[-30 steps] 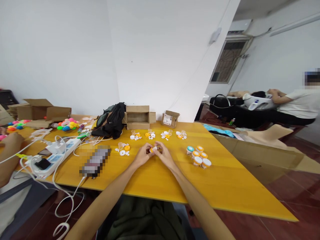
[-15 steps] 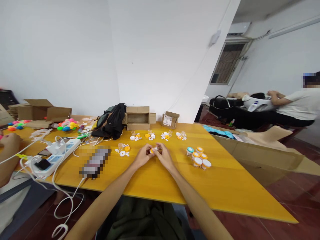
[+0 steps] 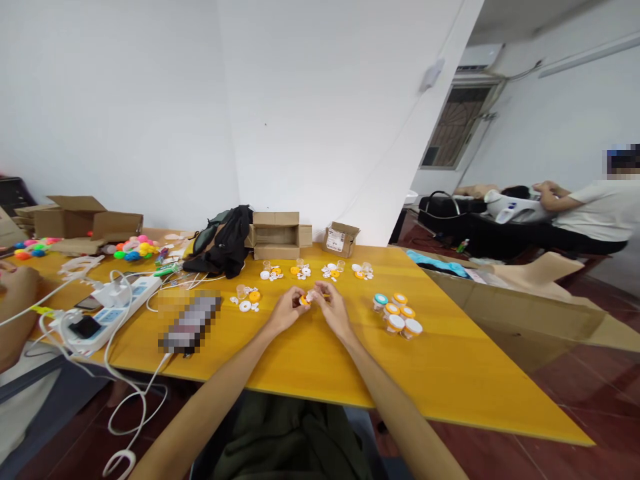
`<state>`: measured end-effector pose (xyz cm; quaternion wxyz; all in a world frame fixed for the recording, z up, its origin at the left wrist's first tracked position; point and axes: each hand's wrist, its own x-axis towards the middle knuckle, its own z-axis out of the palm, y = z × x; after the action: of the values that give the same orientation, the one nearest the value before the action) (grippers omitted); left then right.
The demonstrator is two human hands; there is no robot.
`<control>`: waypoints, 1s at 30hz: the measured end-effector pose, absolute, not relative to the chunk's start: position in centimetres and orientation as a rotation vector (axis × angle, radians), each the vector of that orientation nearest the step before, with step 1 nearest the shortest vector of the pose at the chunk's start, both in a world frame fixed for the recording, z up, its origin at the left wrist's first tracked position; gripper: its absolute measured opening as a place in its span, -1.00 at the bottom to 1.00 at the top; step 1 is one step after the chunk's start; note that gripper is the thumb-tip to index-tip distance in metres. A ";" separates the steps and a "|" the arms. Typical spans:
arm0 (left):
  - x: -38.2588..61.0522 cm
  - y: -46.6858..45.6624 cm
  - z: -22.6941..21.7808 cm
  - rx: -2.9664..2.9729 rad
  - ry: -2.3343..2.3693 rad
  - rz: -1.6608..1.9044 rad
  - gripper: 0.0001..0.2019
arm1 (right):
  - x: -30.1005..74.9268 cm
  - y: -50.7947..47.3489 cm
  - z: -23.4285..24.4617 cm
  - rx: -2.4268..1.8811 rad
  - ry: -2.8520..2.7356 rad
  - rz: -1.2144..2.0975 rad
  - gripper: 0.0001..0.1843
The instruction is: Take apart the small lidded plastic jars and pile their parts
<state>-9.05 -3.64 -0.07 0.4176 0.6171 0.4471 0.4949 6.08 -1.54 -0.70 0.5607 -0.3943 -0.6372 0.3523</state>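
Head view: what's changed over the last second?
The right hand has eased slightly to the right, showing more of the small orange-and-white part in the left hand; whether the right still grips it is unclear. The left hand, lidded jars and loose pieces stayed put.

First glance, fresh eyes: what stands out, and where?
At the middle of the glossy yellow-brown table, the bare left hand holds a small orange-and-white part, with the bare right hand close against it. To their right stands a tight cluster of small round jars with orange, white and teal lids. Toward the table's far left, a bunch of bright multicoloured balls sits before an open brown cardboard box.
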 end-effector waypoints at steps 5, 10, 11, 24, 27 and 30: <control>-9.1 -3.3 -0.3 1.484 1.146 1.282 -0.73 | 6.3 -1.7 -0.3 -1.002 -1.416 0.757 -0.56; -9.3 -2.9 -0.6 1.387 1.179 1.392 -0.68 | 6.5 -1.6 -0.2 -1.031 -1.410 0.695 -0.62; -9.3 -2.9 -0.7 1.368 1.182 1.407 -0.68 | 6.5 -1.6 -0.3 -1.035 -1.423 0.668 -0.64; -9.2 -2.8 -0.2 1.327 1.142 1.421 -0.69 | 6.2 -0.1 -2.2 -1.037 -1.866 0.581 -0.63; -9.2 -2.7 -0.2 1.356 1.151 1.402 -0.70 | 6.3 0.3 -2.4 -1.010 -1.812 0.652 -0.55; -9.3 -2.6 -0.5 1.377 1.166 1.404 -0.71 | 6.3 0.5 -2.6 -0.997 -1.749 0.749 -0.53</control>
<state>-9.34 -2.61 -0.47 0.4149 0.5480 0.4641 0.5587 6.30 0.50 -2.58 0.4766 -0.4080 -0.7159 0.3066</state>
